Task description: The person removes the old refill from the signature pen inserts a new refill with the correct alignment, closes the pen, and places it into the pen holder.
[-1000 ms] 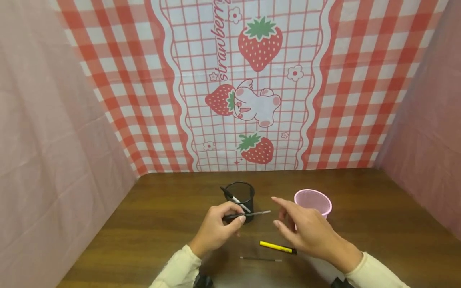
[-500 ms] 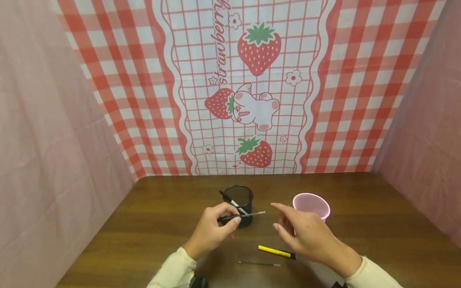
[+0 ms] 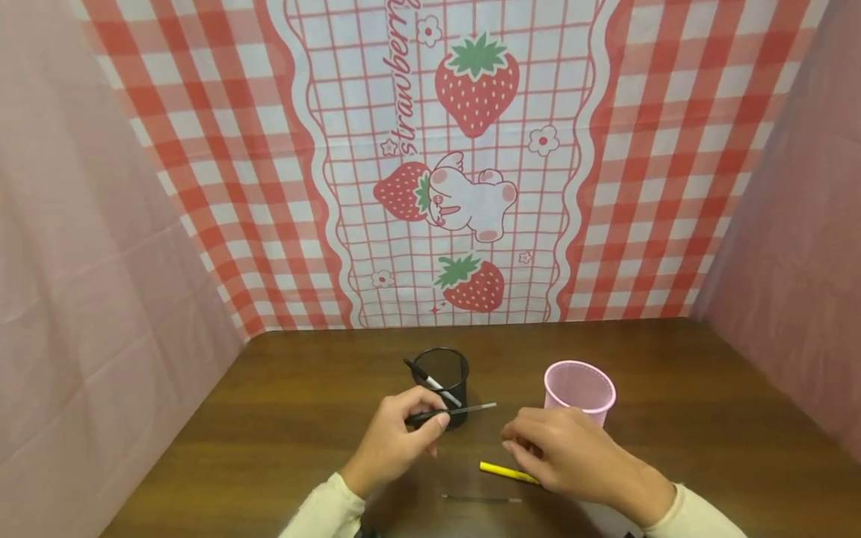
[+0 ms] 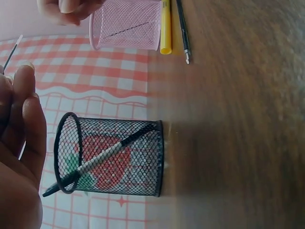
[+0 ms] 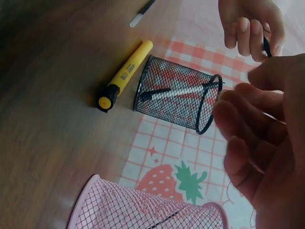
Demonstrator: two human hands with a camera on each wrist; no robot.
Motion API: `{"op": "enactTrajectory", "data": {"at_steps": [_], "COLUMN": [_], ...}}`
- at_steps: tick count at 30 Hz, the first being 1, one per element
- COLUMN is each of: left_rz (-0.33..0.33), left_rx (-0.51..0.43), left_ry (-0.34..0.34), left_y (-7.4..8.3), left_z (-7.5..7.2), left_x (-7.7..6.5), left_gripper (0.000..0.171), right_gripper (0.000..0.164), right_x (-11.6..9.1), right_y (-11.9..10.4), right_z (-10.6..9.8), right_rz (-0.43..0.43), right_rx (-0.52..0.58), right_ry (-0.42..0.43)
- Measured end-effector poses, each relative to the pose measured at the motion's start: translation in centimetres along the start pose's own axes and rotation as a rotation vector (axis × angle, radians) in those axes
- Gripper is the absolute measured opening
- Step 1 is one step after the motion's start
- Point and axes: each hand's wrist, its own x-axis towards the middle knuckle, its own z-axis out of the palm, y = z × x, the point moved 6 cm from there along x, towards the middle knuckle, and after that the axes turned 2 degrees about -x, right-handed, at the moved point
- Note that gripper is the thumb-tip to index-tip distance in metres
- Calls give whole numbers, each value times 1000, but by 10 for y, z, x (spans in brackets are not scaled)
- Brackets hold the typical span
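Note:
My left hand (image 3: 397, 441) pinches a thin black pen (image 3: 420, 417) between thumb and fingers, with a slim grey refill (image 3: 479, 408) pointing right out of it. Over the table to its right hovers my right hand (image 3: 565, 456), fingers loosely bent and nothing visible in them. Beneath, a yellow marker (image 3: 501, 471) with a black end (image 5: 106, 98) lies partly hidden by the right hand. Closer to me lies a thin dark refill (image 3: 481, 499). Behind the left hand stands a black mesh pen holder (image 4: 159, 157) holding a black-and-white pen (image 4: 102, 157).
A pink mesh pen holder (image 3: 580, 366) stands behind the right hand, with a thin dark stick (image 4: 128, 29) inside. Checked strawberry cloth (image 3: 457, 187) hangs at the back of the wooden table (image 3: 316, 366), and pink cloth (image 3: 773, 224) flanks both sides.
My right hand has come lower and its fingers, outstretched before, have bent inward, now covering part of the yellow marker. The left hand keeps its pinch on the pen, almost in place.

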Motion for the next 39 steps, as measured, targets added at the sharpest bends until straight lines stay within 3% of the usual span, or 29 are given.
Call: {"op": "enactTrajectory", "data": {"at_steps": [11, 18, 27, 39], "left_rz": [-29, -25, -33, -40], "left_rx": [36, 40, 52, 25], "left_ry": [-3, -11, -13, -24], "left_y": [3, 33, 5, 2], "left_z": [-1, 1, 2, 2], "left_x": [-3, -1, 3, 2], "left_gripper": [7, 8, 7, 3], "right_gripper": [16, 17, 16, 15], "right_x": [-9, -9, -9, -12], "right_y": [-6, -5, -2, -2], "right_z": [18, 24, 27, 32], "right_rz": [30, 54, 104, 128], "right_rx": [-86, -90, -70, -11], "right_ry": [-162, -242, -359, -464]}}
